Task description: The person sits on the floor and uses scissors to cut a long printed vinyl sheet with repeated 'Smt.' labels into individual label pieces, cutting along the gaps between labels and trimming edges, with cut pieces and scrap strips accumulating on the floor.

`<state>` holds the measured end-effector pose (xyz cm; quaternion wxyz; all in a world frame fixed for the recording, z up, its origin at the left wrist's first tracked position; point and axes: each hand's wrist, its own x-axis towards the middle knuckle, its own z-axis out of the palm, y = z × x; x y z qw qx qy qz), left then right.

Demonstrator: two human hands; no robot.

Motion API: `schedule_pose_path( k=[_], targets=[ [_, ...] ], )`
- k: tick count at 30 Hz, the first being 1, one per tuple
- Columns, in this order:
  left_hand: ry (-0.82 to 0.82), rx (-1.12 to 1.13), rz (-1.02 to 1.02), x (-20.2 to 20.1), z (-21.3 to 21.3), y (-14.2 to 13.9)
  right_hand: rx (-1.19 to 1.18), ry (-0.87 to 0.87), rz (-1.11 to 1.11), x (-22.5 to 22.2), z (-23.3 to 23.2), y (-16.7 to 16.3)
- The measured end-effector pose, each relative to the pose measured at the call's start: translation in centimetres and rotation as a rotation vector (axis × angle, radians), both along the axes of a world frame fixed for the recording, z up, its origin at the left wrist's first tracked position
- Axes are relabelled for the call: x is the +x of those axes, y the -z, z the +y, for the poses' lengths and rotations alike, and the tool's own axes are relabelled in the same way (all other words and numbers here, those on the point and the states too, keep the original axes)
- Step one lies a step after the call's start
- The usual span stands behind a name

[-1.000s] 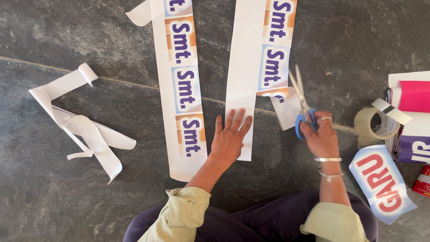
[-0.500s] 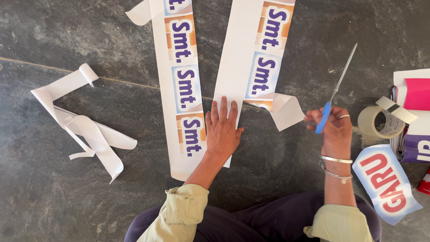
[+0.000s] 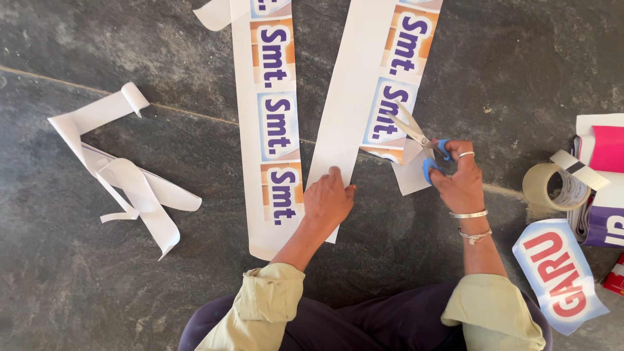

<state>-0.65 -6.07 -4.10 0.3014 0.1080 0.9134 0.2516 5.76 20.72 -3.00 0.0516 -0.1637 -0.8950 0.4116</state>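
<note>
My right hand [image 3: 458, 179] grips blue-handled scissors [image 3: 419, 140] whose open blades point up-left at the lower end of a long white printed paper strip [image 3: 354, 110]. My left hand [image 3: 328, 201] presses flat on the plain white bottom part of that same strip. A small cut flap of paper [image 3: 409, 179] hangs beside the scissors. A second printed strip [image 3: 273, 130] lies parallel to the left, untouched.
Curled white paper offcuts [image 3: 123, 175] lie at the left on the dark stone floor [image 3: 97, 292]. At the right sit a roll of clear tape [image 3: 552, 187], a stack of pink and purple printed sheets [image 3: 604, 188] and an oval red-lettered cutout [image 3: 559, 273].
My right hand swung the scissors out to the right, then brought them back to the strip's lower edge. The strip tilted and my left hand slid down onto its white end.
</note>
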Motion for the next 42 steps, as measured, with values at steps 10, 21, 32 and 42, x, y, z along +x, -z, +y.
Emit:
schedule_pose_path(
  k=[10,21,32,42],
  targets=[
    [-0.299,0.386,-0.403,0.3,1.1,0.3,-0.276,0.196,-0.223,-0.6,-0.2,1.5],
    [-0.731,0.786,-0.746,0.4,1.4,1.6,-0.505,0.383,0.032,-4.4,-1.4,-1.3],
    [-0.783,0.898,-0.927,0.5,0.9,1.4,-0.581,0.551,0.028,-6.8,-8.1,4.1],
    [-0.817,0.833,-0.325,1.0,1.1,2.2,-0.850,0.551,-0.224,3.9,-11.5,-1.8]
  ],
)
